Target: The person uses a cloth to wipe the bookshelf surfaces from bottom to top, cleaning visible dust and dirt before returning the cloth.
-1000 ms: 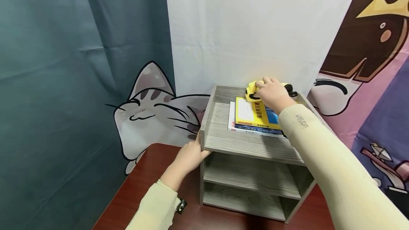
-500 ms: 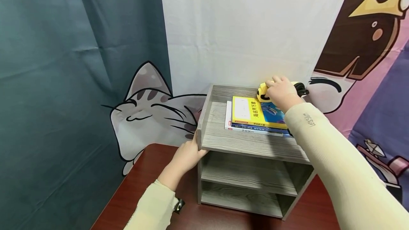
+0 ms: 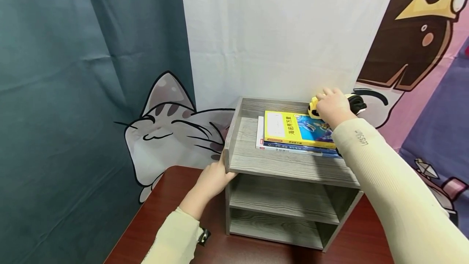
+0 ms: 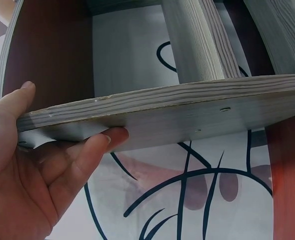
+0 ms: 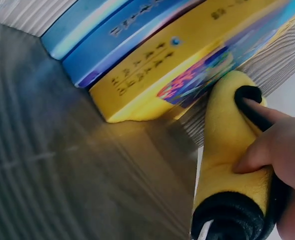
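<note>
A grey wood-grain desktop shelf stands on the table. My left hand grips its left side panel, thumb on one face and fingers on the other. On the top board lies a stack of books, with a yellow book uppermost, blue ones under it and a white one at the bottom. Behind the stack, near the back right corner, my right hand holds a yellow and black plush toy. In the right wrist view, fingers pinch its soft yellow body beside the yellow book; the rest of that hand is cut off.
The reddish-brown table carries the shelf, which has two lower compartments. Right behind hangs a white cloth, flanked by a teal part with a printed cat and a cartoon-printed cloth at the right.
My right hand has moved right along the back of the top board with the plush toy, uncovering more of the yellow book's cover. The left hand keeps its grip; the view has shifted slightly.
</note>
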`<state>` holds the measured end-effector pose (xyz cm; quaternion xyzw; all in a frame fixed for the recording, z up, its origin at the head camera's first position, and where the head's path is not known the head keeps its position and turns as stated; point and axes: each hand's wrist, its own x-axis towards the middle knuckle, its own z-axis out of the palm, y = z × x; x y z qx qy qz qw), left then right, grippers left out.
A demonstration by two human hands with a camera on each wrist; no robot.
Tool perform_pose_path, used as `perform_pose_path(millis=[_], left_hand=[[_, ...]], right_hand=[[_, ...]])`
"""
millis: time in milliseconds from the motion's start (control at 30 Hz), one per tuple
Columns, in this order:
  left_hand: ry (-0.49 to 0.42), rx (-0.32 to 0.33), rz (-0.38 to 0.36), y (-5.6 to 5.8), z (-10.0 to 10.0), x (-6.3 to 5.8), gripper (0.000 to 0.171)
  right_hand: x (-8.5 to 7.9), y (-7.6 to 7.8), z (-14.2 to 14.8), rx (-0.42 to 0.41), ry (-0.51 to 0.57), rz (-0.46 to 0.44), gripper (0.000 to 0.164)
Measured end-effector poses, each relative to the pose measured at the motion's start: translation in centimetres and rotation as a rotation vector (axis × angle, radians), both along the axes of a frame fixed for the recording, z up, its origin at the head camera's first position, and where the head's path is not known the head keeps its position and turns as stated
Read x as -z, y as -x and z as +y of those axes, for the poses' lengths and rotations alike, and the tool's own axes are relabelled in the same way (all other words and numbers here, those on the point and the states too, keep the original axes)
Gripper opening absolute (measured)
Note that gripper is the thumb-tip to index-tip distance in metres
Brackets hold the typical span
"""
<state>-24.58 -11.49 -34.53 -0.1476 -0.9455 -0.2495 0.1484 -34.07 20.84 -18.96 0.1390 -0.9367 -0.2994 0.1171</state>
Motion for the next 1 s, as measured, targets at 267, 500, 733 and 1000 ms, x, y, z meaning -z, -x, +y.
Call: perform_pose_path(millis=[267,500,733,1000], left_hand=[[-0.006,0.006,-0.003,-0.2,0.1,0.1,0.072],[-0.006,0.010,-0.008,-0.4,0.4,0.1,0.071],[0.009,0.010,0.010,-0.4,0.5,0.1,0.069],[0.006,0.000,0.009,-0.3,0.3,0.0,0.070]], right_hand=[[-0.3,-1.0,-0.4,0.138,-0.028,-0.027,0.018],[0.2,0.4,-0.4,0.282,-0.099,-0.083,0.023],[3.7,6.3,1.9,0.422,-0.187,-0.097,0.042],[3.9,6.6,2.1,0.438,-0.109,-0.141,0.043]])
